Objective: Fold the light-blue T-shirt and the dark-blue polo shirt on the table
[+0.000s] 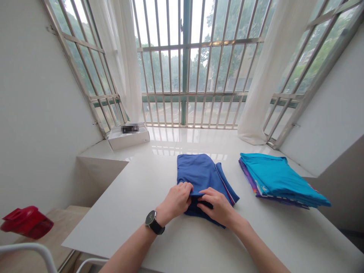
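Observation:
A blue garment (pixel 196 168), partly folded, lies on the white table (pixel 122 212) in front of me. One narrow flap with white and red trim, perhaps a sleeve or collar, sticks out at its right side. My left hand (pixel 178 199), with a black watch on the wrist, is closed on the near part of the cloth. Just beside it my right hand (pixel 216 204) pinches the same raised edge between thumb and fingers. A dark gap in the cloth shows under the right fingers. The garment's exact kind is hard to tell.
A stack of folded clothes (pixel 275 176), bright blue on top and purple below, sits at the right. On the white sill stands an open white box (pixel 129 140). A red object (pixel 28 222) and a white chair frame (pixel 31 248) are at the lower left.

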A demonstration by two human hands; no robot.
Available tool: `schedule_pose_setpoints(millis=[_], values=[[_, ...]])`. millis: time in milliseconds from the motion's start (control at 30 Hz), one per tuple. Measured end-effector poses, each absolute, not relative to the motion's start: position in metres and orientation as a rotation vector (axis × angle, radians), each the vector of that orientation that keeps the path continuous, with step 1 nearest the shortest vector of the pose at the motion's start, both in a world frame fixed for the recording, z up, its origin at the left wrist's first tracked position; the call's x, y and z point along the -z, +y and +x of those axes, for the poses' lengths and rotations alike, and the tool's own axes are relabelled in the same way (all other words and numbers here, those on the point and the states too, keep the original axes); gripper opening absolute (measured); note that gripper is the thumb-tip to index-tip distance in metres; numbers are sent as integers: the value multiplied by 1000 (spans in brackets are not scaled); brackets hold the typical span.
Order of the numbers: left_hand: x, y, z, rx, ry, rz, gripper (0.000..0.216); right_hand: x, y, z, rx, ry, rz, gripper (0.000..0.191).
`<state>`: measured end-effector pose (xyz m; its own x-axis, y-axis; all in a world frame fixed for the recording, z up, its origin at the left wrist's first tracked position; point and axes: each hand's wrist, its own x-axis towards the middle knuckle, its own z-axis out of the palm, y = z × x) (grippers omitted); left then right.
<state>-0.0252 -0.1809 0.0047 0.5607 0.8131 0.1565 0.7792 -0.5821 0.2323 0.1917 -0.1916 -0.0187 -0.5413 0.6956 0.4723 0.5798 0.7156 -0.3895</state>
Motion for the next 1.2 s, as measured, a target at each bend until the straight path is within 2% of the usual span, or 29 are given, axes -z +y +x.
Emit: schedule_pose_setpoints(millis=[567,733,900,1133,1200], values=[[-6,-180,-28,-293,1366,2735,36,22,-189,192,-189,-2292,-975,15],[-13,-182,-27,-326,1278,2821,33,21,-188,194,-222,-2332,-960,17],[-12,-183,-26,-207,1148,2864,24,17,-190,192,-282,-2387,-972,18],[-13,-181,-35,-147,1091,2735,17,11,-194,198,-521,-2343,-998,5],[-13,-181,-36,-166,1044,2706,13,8,-193,201,-569,-2310,-1000,13]])
